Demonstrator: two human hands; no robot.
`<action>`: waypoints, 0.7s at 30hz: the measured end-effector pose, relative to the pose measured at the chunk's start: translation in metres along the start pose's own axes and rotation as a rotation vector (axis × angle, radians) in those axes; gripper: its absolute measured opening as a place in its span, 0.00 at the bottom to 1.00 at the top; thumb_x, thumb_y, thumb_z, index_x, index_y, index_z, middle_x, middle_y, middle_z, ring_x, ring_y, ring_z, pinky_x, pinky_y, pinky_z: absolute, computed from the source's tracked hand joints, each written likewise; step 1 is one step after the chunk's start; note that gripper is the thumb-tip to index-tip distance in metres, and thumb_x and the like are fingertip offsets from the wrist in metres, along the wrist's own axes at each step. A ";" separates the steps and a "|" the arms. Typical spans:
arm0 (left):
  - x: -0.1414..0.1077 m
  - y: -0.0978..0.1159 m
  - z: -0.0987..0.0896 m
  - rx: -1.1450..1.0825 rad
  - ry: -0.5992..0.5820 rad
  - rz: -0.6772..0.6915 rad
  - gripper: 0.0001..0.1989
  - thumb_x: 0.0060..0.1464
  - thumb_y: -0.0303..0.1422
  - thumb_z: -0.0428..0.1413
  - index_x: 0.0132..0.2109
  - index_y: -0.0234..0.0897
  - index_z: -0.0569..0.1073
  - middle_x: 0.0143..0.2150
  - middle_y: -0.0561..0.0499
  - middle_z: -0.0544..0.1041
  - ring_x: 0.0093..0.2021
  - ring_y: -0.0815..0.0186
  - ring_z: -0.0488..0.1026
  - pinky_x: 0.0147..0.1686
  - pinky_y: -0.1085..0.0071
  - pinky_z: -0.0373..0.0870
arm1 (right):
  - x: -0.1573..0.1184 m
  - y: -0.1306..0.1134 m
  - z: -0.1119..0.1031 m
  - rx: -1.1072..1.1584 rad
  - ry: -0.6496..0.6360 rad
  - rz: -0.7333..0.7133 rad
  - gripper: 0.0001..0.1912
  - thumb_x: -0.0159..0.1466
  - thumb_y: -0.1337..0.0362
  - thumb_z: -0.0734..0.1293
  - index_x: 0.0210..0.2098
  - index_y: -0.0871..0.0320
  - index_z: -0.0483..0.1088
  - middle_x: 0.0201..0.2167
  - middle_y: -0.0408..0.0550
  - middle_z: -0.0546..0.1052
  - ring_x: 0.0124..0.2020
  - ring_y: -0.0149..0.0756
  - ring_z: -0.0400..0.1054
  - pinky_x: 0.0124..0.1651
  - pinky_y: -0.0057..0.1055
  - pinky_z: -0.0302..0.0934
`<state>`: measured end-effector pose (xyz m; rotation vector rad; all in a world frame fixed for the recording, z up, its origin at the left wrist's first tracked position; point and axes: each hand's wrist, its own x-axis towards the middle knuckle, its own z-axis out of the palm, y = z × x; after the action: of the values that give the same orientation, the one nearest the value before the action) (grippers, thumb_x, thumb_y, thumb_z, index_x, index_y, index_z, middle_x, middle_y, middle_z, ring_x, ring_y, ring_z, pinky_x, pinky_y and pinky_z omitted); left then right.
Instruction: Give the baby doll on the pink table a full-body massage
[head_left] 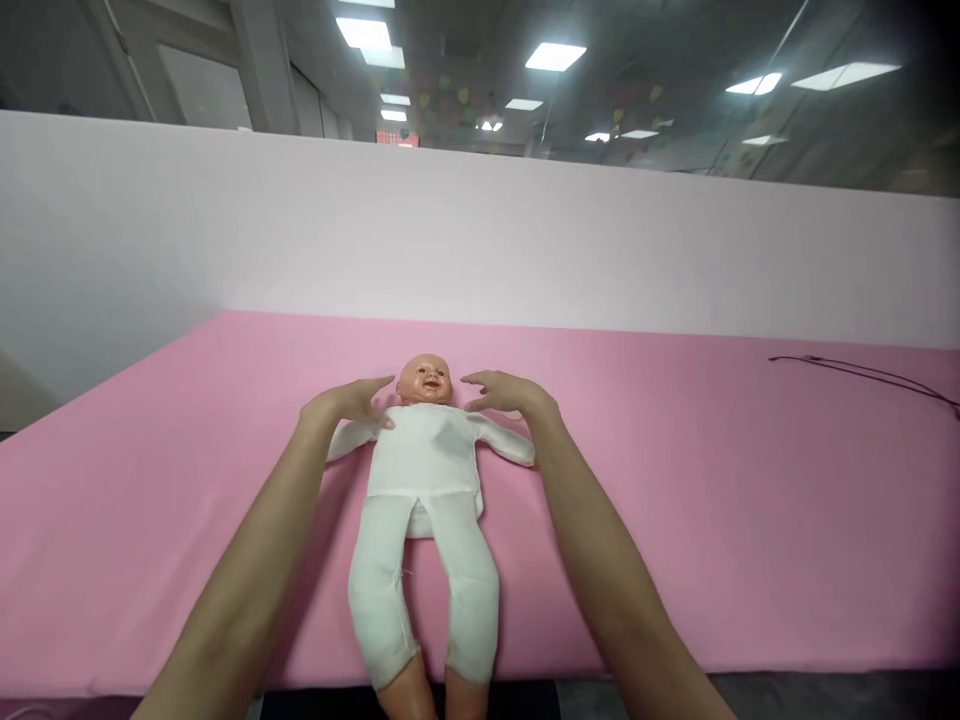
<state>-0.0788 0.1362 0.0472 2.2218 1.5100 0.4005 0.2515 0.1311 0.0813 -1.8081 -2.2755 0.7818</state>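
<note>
A baby doll [424, 450] with a white cloth body lies on its back on the pink-covered table [675, 500]. Its bald plastic head [425, 380] points away from me, and its bare lower legs reach past the near edge. My left hand [358, 402] is at the doll's shoulder on the left, fingers apart, with the thumb at the white cloth. On the other side, my right hand [504, 392] curves beside the head and over the doll's arm, its fingers also apart. Whether the right fingertips touch the doll, I cannot tell. Neither hand grips anything.
A thin dark cable [862, 370] lies on the table at the far right. Behind the table stands a white partition wall [525, 240], and another white wall [90, 240] borders it at the left. Something dark sits below the near edge.
</note>
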 end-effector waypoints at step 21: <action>-0.103 -0.052 -0.006 -0.277 -0.149 -0.272 0.18 0.43 0.45 0.67 0.38 0.39 0.76 0.23 0.55 0.70 0.22 0.66 0.64 0.23 0.71 0.58 | -0.090 0.060 0.019 -0.120 -0.123 0.245 0.19 0.45 0.69 0.76 0.32 0.54 0.66 0.24 0.39 0.72 0.25 0.36 0.66 0.30 0.32 0.56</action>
<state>-0.1616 0.0577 0.0269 1.7662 1.5454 0.3274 0.3207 0.0495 0.0561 -2.1814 -2.2445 0.8300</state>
